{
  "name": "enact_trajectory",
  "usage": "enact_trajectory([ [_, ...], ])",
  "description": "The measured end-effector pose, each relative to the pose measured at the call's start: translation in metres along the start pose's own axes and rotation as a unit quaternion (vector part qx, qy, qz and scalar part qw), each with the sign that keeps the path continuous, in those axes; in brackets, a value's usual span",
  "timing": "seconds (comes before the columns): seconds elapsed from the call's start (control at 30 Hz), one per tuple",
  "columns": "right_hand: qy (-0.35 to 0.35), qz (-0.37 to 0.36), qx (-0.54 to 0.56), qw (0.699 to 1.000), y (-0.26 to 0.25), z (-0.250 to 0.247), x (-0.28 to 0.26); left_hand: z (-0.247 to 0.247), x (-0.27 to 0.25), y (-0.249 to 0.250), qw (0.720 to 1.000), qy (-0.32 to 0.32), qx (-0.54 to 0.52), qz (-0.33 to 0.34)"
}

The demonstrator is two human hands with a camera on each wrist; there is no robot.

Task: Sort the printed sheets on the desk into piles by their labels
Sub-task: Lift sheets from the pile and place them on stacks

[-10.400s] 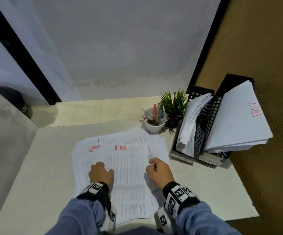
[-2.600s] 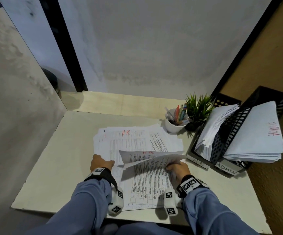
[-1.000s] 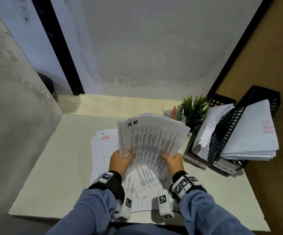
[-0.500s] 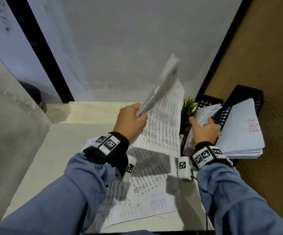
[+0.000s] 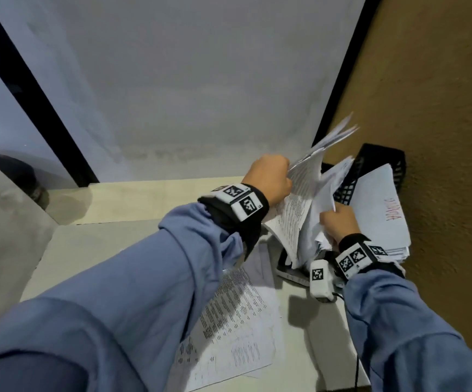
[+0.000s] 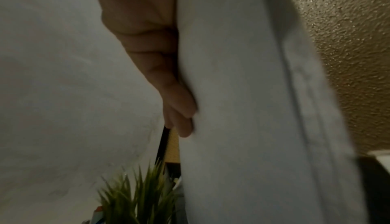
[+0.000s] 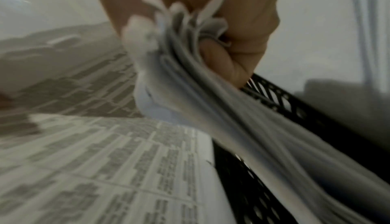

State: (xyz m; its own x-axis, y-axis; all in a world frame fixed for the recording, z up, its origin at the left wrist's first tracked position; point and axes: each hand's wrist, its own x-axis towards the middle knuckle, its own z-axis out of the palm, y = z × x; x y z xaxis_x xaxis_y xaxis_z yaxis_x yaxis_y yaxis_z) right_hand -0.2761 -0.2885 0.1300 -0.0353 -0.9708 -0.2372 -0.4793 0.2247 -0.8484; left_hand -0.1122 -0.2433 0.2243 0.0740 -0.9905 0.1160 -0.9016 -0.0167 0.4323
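Observation:
My left hand [image 5: 274,179] grips a bundle of printed sheets [image 5: 299,202] and holds it upright over the left slot of the black mesh file tray [image 5: 381,157]. In the left wrist view my fingers [image 6: 179,110] press flat against the white back of that bundle [image 6: 242,110]. My right hand [image 5: 339,222] grips the edge of the sheets standing in that slot; its fingers [image 7: 227,65] curl round the fanned paper edges [image 7: 179,64] beside the mesh wall [image 7: 265,94]. A pile marked ADMIN in red [image 5: 379,219] fills the right slot. More printed sheets [image 5: 237,321] lie on the desk.
A small green plant [image 6: 135,199] stands just left of the tray, hidden behind my left arm in the head view. A textured brown wall [image 5: 441,137] runs close along the tray's right side. A pale wall [image 5: 186,94] closes the back of the desk [image 5: 116,250].
My left hand has carried the bundle right and down, from above the desk to the tray's left slot. My right hand stays on the sheets in that slot.

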Motion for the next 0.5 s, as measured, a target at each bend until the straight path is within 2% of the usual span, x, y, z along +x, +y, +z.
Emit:
enact_trajectory([
  [0.3, -0.005, -0.072, -0.061, 0.996, -0.038, -0.034, 0.002, 0.035, 0.034, 0.043, 0.999, -0.016, -0.029, 0.008],
  [0.5, -0.006, -0.097, -0.174, 0.98, -0.041, -0.033, 0.002, 0.065, 0.048, 0.033, 0.997, -0.05, -0.051, -0.02],
])
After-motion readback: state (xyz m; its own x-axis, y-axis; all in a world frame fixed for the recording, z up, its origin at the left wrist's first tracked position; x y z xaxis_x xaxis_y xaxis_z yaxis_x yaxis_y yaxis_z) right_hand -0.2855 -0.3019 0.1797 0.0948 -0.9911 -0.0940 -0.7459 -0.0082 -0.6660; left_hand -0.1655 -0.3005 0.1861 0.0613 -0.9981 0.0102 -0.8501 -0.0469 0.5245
